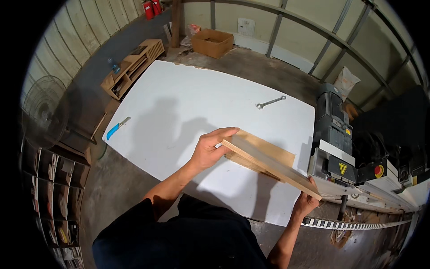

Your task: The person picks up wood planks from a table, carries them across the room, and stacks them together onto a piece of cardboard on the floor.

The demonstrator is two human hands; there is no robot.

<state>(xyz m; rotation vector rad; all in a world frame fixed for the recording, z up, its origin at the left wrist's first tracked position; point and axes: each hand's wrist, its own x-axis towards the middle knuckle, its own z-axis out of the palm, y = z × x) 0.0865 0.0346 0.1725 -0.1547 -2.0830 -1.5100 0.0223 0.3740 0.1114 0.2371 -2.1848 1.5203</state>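
A flat wooden board (272,167) is held tilted by its two ends, over the near right part of the white table (179,89). My left hand (212,147) grips its left end, thumb and fingers closed on the edge. At the board's right end, my right hand (307,202) is closed around the corner, partly hidden by the wood. Beneath it lies a light wooden piece (278,153), perhaps several stacked boards; the held board covers much of it. A steel wrench (271,102) rests toward the far right, and a blue-handled knife (117,128) at the left edge.
Right of the table stands a machine with a grey motor (332,112) and a red stop button (378,171). A fan (45,112) and a shelf of compartments (56,193) are at the left. Beyond the table are a wooden cabinet (133,67) and a cardboard box (212,43).
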